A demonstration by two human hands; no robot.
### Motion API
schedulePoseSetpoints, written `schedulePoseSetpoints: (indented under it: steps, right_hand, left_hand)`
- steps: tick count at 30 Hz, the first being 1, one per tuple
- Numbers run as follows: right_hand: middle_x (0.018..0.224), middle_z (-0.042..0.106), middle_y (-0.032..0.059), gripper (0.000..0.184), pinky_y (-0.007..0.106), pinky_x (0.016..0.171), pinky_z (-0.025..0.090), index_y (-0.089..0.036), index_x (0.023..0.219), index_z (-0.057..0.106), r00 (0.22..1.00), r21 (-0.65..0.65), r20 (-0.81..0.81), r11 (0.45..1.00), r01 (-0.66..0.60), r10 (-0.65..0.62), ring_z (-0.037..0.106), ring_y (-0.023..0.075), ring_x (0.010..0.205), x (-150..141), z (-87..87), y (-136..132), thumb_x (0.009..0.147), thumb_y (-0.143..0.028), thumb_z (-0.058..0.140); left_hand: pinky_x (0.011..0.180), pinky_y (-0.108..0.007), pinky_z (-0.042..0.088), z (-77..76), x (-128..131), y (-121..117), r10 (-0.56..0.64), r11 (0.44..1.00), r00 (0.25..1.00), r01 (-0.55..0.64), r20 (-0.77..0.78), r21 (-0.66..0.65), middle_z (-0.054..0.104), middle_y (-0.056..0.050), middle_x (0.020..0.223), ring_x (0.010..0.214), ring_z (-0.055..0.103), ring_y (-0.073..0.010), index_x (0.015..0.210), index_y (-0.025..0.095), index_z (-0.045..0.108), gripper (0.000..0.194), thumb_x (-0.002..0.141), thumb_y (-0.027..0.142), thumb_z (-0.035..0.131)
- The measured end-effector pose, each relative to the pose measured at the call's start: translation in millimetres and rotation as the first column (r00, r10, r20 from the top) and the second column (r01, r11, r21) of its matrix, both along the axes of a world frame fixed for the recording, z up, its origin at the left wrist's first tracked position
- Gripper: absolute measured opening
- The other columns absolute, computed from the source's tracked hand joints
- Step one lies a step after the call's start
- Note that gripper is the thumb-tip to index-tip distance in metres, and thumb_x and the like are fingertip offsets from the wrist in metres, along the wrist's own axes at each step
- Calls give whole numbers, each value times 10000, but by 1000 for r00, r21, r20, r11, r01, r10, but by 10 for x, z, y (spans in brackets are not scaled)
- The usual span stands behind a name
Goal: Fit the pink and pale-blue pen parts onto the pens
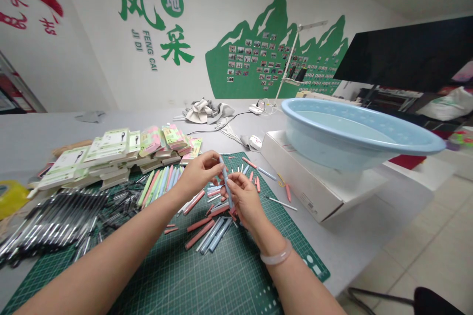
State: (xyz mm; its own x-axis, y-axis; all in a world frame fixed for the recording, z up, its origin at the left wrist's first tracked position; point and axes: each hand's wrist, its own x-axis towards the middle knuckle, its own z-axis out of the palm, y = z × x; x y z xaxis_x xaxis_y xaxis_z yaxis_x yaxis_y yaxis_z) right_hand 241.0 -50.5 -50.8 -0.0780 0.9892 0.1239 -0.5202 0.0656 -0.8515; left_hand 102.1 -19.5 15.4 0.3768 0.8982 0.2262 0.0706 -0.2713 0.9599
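Note:
Above a green cutting mat [229, 275], my left hand [197, 173] and my right hand [244, 199] meet. A light blue pen barrel [226, 184] is held between them: the left fingers pinch its top end, the right fingers wrap its lower part. Loose pink and blue pen barrels [210, 229] lie scattered on the mat just below the hands. More pastel barrels [160, 182] lie in a row to the left. A pale bracelet [276, 256] is on my right wrist.
Stacks of green and pink packaging cards [121, 150] sit at the back left. A heap of black refills [55, 221] lies at the left. A light blue basin [354, 133] rests on a white box [314, 187] at the right. Cloths and cables lie behind.

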Motion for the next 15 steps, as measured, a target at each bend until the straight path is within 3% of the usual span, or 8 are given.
schedulePoseSetpoints:
  steps: [5, 8, 12, 15]
  right_hand:
    - [649, 628, -21, 207, 254, 554, 434, -176, 724, 595, 997, 24, 73, 999, 39, -41, 539, 116, 552, -11, -35, -8, 608, -210, 763]
    - [607, 639, -6, 144, 255, 557, 422, -165, 710, 621, 996, 12, 81, 999, 34, -35, 549, 121, 539, -10, -32, -15, 649, -226, 737]
    - [737, 682, 31, 150, 252, 590, 432, -158, 792, 673, 997, -16, 61, 998, -53, 54, 584, 124, 599, -15, 8, -30, 716, -285, 690]
    - [759, 678, 31, 168, 242, 604, 429, -156, 804, 681, 995, -16, 71, 998, -69, 70, 577, 115, 619, -31, 19, -34, 750, -314, 662]
  left_hand:
    - [513, -224, 481, 9, -12, -3, -34, 999, 999, 34, -38, 13, 609, 7, 668, 609, 589, -132, 815, 175, 542, 105, 775, 270, 568]
    - [538, -233, 486, 7, -28, -26, -66, 998, 997, 67, -48, 8, 596, 14, 663, 592, 571, -123, 824, 173, 559, 111, 781, 275, 568]
    - [584, -252, 488, 12, -88, -46, -134, 991, 991, 134, 1, -24, 602, -14, 753, 658, 580, -135, 858, 159, 584, 152, 812, 296, 539]
    - [602, -239, 470, -1, -116, -48, -90, 996, 996, 90, 18, -3, 609, -39, 886, 742, 579, -141, 916, 158, 591, 181, 788, 286, 583]
